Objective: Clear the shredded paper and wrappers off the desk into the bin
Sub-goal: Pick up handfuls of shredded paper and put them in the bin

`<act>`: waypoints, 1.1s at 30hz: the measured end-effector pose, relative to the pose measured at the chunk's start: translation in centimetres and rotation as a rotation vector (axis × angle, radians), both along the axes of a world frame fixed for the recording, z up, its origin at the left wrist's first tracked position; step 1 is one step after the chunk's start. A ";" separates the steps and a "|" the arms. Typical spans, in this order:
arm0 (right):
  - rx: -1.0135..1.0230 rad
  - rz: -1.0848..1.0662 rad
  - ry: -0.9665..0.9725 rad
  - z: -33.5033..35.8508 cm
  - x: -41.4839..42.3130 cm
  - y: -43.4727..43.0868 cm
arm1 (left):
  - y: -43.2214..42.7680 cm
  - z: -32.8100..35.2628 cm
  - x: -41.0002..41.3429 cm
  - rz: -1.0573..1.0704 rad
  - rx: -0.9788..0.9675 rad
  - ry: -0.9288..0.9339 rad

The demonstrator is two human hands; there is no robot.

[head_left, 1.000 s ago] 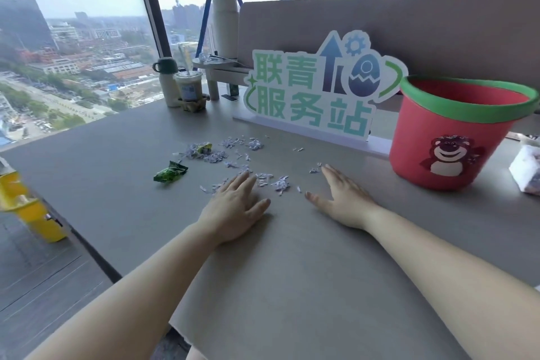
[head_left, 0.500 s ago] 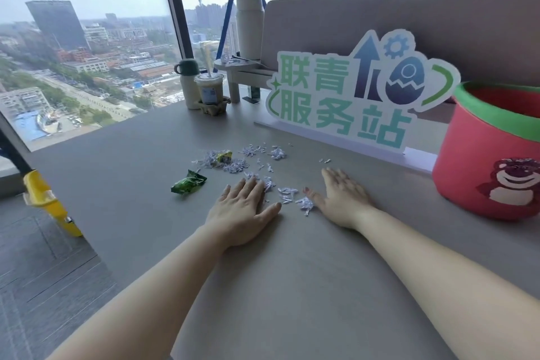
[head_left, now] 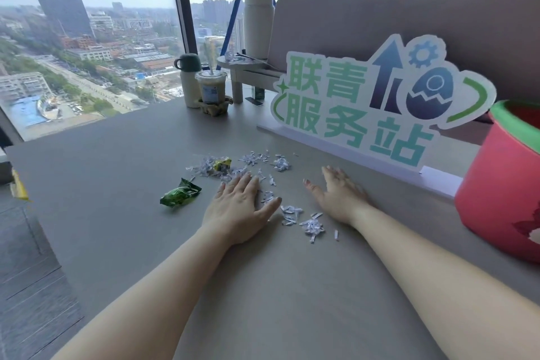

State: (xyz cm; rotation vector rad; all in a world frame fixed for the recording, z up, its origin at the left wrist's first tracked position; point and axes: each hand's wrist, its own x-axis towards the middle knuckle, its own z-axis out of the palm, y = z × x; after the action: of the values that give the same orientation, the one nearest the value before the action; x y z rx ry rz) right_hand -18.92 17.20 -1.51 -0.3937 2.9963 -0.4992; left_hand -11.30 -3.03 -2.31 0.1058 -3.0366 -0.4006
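White shredded paper [head_left: 292, 213] lies scattered on the grey desk [head_left: 117, 172], some between my hands and more further back. My left hand [head_left: 238, 207] lies flat on the desk, fingers straight, touching the shreds. My right hand [head_left: 339, 193] lies flat too, on its edge side, fingers straight, just right of the shreds. A green wrapper [head_left: 179, 193] sits left of my left hand. A yellow wrapper [head_left: 222, 163] lies among the far shreds. The red bin [head_left: 502, 193] with a green rim stands at the right edge.
A white and green sign [head_left: 365, 102] stands behind the shreds. At the back are a drink cup [head_left: 211, 88], a green-lidded flask [head_left: 189, 79] and a tall white bottle [head_left: 258, 22] on a small stand. The desk's left edge drops to the floor by the window.
Both hands have drawn back toward me across the desk, dragging a clump of shreds between them. The view has shifted left, so the bin now sits at the right edge.
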 end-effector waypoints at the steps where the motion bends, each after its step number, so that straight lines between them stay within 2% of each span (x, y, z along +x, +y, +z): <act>1: -0.034 0.040 -0.006 0.1 -0.1 -0.2 | 0.0 0.1 0.0 -0.015 0.005 0.012; 5: -0.308 0.163 -0.069 0.4 -0.4 -0.9 | -0.4 0.6 0.4 -0.054 0.097 0.104; 7: -0.360 0.180 -0.077 0.4 -0.8 -1.6 | -1.3 0.6 0.4 -0.043 0.079 0.201; 10: -0.243 0.187 -0.039 0.3 -2.0 -3.0 | -3.2 0.4 0.0 0.097 -0.047 0.260; 14: -0.148 0.166 -0.023 -0.1 -4.1 -5.0 | -4.1 0.2 -1.8 0.248 0.037 0.077; 20: -0.073 0.194 0.004 0.0 -6.8 -7.4 | -4.6 0.1 -4.9 0.326 0.028 0.036; 26: -0.029 0.311 0.022 0.6 -8.1 -10.0 | -4.7 0.1 -5.6 0.235 0.004 0.079; 33: -0.084 0.497 0.007 0.1 -7.8 -11.4 | -4.5 0.0 -5.3 0.121 -0.021 0.140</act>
State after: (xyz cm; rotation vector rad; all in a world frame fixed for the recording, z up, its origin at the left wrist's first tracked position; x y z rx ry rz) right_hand -26.76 5.82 -1.43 -1.1042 2.7340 -0.5660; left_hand -16.62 -7.54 -2.31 0.2485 -2.8780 -0.3504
